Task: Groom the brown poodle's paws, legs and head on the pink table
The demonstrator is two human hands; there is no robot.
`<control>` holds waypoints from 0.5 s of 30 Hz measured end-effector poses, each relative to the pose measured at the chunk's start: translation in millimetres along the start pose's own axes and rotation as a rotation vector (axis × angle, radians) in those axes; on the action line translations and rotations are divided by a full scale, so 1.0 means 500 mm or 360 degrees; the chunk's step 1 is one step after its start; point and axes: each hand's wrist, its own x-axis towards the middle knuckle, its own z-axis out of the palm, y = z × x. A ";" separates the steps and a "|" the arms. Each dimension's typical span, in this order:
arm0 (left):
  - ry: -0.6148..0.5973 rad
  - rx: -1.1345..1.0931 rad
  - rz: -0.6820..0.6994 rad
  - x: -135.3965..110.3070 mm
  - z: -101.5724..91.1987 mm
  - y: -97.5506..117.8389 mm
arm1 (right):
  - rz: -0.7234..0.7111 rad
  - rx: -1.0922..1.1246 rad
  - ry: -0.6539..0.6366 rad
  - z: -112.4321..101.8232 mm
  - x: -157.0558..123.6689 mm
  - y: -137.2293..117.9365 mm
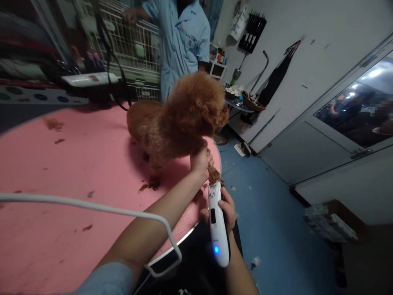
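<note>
"Clippers (219, 229) first: who has them?"

"Right hand (229, 209). Its fingers wrap the white body from the side, thumb across from them, a firm, narrow hold. A blue light glows near the bottom end."

"And the blade end?"

"Up at the fur of the raised paw (215, 174), just off the table's right edge or right over it. Whether the teeth touch skin, I can't tell."

"What's the left hand (201, 162) doing?"

"Closed around the foreleg of the dog (175, 123), just above that paw, its fingers curled under the curly brown chest."

"Where's the dog itself?"

"Standing on the pink table (39, 176) close to its right edge, head turned toward that side. Another front paw (154, 183) rests on the surface, farther in from the edge."

"Anything else on there?"

"Tufts of brown hair (87, 227), scattered from the left far edge to the near side. A white cable (123, 211) passes above the near part of the table."

"Anyone behind?"

"A co-worker in a light blue shirt (184, 45), beyond the far edge, next to a wire cage (147, 45)."
</note>
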 end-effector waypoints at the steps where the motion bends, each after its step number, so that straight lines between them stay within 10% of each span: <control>1: 0.0009 -0.0006 0.0009 -0.003 0.002 0.002 | 0.0008 0.0007 -0.0003 0.001 0.002 0.000; 15: -0.0021 -0.0003 0.0004 -0.028 0.012 0.021 | -0.0138 -0.0028 -0.0270 -0.019 0.000 0.034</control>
